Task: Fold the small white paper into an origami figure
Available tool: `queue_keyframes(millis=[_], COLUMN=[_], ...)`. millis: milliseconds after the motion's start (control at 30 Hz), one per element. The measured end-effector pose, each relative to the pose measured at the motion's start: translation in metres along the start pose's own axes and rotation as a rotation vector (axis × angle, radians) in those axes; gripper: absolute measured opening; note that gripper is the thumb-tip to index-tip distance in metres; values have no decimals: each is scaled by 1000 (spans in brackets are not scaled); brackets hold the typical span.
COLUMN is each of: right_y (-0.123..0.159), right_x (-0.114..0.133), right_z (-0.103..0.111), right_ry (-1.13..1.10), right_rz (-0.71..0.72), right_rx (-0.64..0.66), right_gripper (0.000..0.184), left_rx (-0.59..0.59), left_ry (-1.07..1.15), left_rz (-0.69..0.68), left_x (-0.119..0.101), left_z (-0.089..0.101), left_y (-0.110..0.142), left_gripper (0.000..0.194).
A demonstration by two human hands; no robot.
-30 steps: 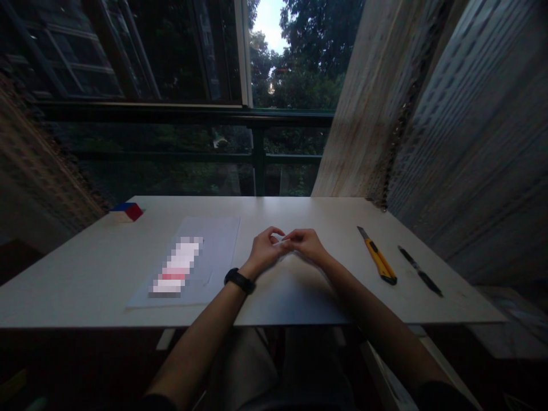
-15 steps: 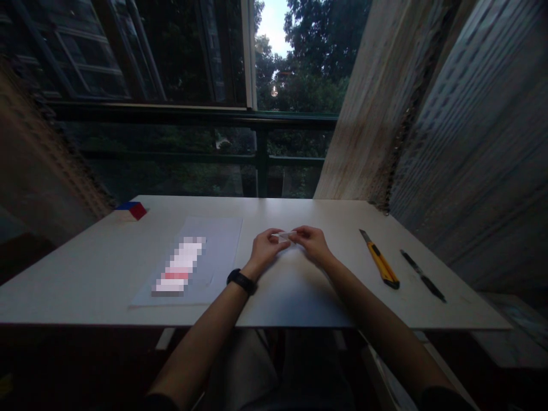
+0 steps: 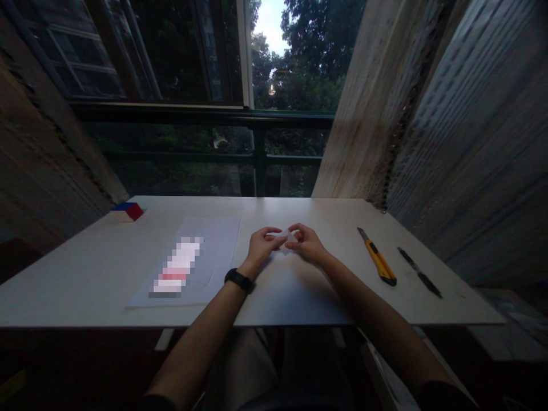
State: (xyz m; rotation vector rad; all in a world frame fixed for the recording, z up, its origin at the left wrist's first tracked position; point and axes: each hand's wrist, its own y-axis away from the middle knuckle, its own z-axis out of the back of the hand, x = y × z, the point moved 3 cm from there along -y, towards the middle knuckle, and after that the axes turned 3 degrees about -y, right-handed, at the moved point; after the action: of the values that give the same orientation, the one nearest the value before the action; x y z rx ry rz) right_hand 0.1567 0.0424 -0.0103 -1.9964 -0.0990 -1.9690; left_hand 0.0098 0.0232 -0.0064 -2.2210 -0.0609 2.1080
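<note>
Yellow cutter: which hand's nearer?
Right. The right hand is to the left of the yellow cutter, not touching it; the left hand is farther left, beyond the right hand.

This looks like a room in a home, set up as a desk corner by a window. Patterned curtains point(image 3: 355, 120) hang on both sides of the glass, a dark railing point(image 3: 171, 116) crosses it, and trees point(image 3: 317, 63) stand outside. A plain white table point(image 3: 77, 274) faces the view, bearing paper sheets point(image 3: 220, 240), a pen point(image 3: 419, 272) and a colored cube point(image 3: 128, 212).
</note>
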Motion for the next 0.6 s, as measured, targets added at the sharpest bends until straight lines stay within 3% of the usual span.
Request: queue_keyframes(millis=[133, 333, 600], right_y=[1, 4, 4], right_x=[-1, 3, 3], right_z=[-4, -7, -4], right_ry=[-68, -68, -84], right_rz=[-26, -5, 10], right_rx=[-26, -40, -116], right_gripper=[46, 52, 44], left_rx=[25, -83, -86], left_ry=[17, 37, 62], left_rz=[16, 14, 43], left_x=[-2, 0, -3], left_z=[-1, 2, 2], left_y=[2, -1, 2], left_gripper=[47, 41, 54])
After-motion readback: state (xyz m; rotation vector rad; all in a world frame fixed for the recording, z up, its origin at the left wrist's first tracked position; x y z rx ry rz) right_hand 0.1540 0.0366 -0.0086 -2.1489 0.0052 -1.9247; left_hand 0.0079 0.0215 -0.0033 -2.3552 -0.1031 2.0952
